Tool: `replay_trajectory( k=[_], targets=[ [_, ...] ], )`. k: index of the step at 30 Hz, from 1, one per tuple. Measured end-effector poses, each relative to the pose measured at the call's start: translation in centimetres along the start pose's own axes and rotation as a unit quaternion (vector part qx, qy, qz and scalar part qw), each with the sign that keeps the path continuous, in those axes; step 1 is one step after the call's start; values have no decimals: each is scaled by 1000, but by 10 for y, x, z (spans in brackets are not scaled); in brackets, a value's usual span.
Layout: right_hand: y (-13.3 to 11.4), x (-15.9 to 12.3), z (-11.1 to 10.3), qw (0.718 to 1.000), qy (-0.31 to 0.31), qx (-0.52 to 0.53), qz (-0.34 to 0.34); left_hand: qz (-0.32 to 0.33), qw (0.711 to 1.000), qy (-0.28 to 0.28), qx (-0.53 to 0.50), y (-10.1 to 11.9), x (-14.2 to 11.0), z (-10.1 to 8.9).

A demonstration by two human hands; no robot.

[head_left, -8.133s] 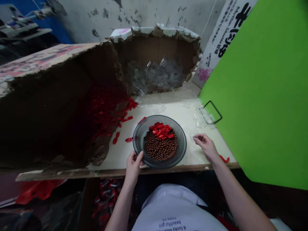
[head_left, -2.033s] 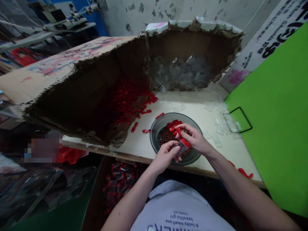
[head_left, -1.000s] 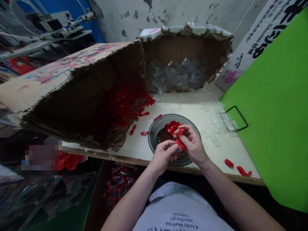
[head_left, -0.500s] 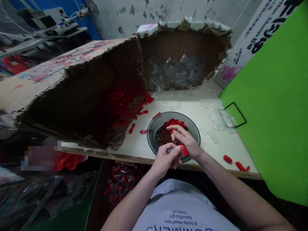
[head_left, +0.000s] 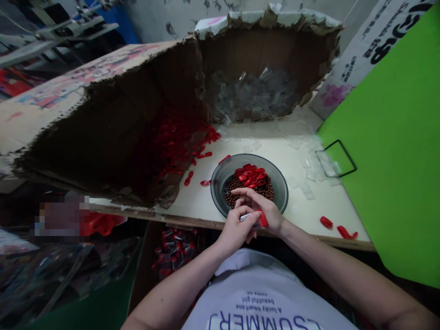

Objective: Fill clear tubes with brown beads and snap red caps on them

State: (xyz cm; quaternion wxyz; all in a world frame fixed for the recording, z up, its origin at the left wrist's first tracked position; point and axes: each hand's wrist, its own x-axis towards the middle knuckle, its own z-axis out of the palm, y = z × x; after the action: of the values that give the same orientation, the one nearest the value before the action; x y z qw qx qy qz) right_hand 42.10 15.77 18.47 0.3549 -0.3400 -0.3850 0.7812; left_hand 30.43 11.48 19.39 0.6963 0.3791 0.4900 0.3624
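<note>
Left hand point(head_left: 236, 230) pinches a red-capped clear case point(head_left: 263, 220); right hand point(head_left: 263, 205) arches over the bowl point(head_left: 219, 178), its grip I can't make out, hiding some brown beads point(head_left: 237, 185).

A pale lavender-white shirt point(head_left: 240, 270) is worn, loosely creased near its hem. Dark blue-purple lettering point(head_left: 240, 321) is printed across it, seen upside down: large capitals and smaller lines. The left hand point(head_left: 237, 229), right hand point(head_left: 264, 206) and both forearms point(head_left: 330, 263) are left bare.
</note>
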Motion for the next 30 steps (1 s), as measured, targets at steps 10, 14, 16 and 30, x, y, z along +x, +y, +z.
replay_trajectory(
  k=[10,14,16,30],
  targets=[
    [-23,4,-12,987,103,115,-53,31,998,12,-53,5,-1,-16],
    [-32,1,-12,989,108,57,-88,41,997,4,-71,8,-4,-15],
    [-40,4,-9,993,71,23,-90,32,997,-10,-75,10,-6,-13],
    [-39,28,17,978,48,-155,-133,-66,993,-30,-93,15,-4,-6]
  ],
)
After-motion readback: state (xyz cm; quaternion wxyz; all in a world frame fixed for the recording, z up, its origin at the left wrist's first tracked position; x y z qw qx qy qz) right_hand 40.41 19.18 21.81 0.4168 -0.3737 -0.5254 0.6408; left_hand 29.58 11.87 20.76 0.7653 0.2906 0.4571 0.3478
